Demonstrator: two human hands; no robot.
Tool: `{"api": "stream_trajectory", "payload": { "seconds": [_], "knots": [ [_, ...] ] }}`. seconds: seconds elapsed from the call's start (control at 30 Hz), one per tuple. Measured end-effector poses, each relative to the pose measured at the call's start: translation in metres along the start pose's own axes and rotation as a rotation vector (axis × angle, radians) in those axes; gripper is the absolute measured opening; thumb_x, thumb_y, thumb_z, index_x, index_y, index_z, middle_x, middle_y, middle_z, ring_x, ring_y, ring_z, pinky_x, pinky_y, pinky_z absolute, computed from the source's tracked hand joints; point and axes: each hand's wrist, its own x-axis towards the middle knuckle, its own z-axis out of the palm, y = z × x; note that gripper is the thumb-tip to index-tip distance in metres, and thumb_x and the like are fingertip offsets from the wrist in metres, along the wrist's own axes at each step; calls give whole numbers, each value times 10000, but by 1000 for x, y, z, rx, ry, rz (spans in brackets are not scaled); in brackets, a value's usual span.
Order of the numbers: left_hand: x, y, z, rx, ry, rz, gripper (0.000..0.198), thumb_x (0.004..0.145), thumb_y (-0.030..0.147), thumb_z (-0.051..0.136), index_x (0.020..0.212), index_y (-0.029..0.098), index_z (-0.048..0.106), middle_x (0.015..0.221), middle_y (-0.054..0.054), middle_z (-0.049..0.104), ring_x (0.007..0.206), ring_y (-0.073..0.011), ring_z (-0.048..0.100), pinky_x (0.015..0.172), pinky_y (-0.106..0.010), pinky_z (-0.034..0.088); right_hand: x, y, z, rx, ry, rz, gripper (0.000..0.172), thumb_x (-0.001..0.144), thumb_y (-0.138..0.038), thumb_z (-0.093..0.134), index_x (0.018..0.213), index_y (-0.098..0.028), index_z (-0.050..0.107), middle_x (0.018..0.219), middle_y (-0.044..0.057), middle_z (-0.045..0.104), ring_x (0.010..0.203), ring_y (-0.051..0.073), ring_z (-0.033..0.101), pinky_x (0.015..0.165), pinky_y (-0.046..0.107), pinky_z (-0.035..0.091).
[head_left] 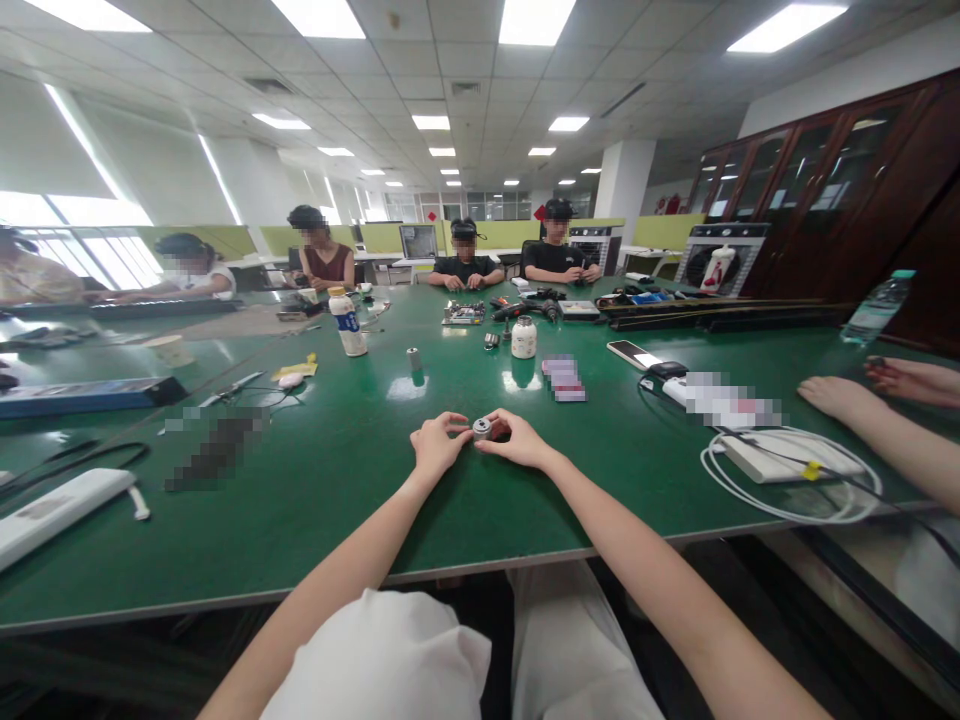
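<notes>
A small silver metal cylinder (482,430), its round top marked with dark openings, stands upright on the green table in front of me. My right hand (519,441) grips it from the right between thumb and fingers. From the other side, my left hand (438,443) brings its curved thumb and fingertips against the cylinder's left edge. Both forearms reach over the near table edge. Farther off, a second silver cylinder (413,359) of similar look stands alone, touched by neither hand.
A white jar (523,338) and a blue-labelled bottle (348,322) stand beyond my hands. On the right lie a phone (634,354), coiled white cable (712,470) and a neighbour's hands (832,393). A white power strip (67,510) lies left. Several people sit around the table.
</notes>
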Motion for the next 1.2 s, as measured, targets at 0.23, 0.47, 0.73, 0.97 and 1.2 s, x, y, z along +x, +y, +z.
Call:
{"api": "stream_trajectory", "payload": {
  "seconds": [0.23, 0.47, 0.73, 0.97, 1.2],
  "knots": [
    [-1, 27, -2, -375, 171, 78, 229, 724, 367, 799, 834, 209, 676, 824, -38, 746, 778, -197, 733, 819, -357, 577, -1, -1, 0, -7, 9, -6, 435, 674, -365, 827, 1007, -194, 605, 914, 22, 693, 824, 163, 635, 851, 352, 522],
    [-5, 35, -2, -408, 55, 105, 214, 704, 335, 811, 788, 192, 676, 802, -34, 716, 733, -179, 730, 793, -344, 612, -1, -3, 0, -8, 13, -15, 440, 674, -388, 818, 1002, -190, 601, 886, 10, 676, 803, 157, 624, 828, 341, 520],
    [-3, 36, -3, -447, -29, 48, 271, 699, 383, 815, 820, 187, 672, 806, -49, 745, 772, -212, 751, 815, -358, 604, -3, -8, 0, -31, 19, -15, 419, 674, -382, 810, 979, -188, 599, 825, -12, 644, 760, 142, 584, 775, 316, 515],
    [-4, 36, -3, -400, 15, 38, 297, 671, 375, 828, 849, 200, 667, 748, -27, 744, 782, -227, 745, 887, -395, 554, -3, -7, 0, -31, 20, -15, 423, 673, -395, 809, 980, -189, 604, 814, -13, 638, 766, 149, 590, 766, 317, 509],
    [-5, 38, -5, -425, 37, 68, 242, 705, 349, 782, 849, 199, 656, 713, -8, 721, 747, -205, 727, 868, -370, 542, -1, -1, 0, -10, 13, -11, 455, 670, -401, 826, 1009, -194, 603, 891, 11, 679, 820, 162, 628, 826, 341, 518]
  ]
}}
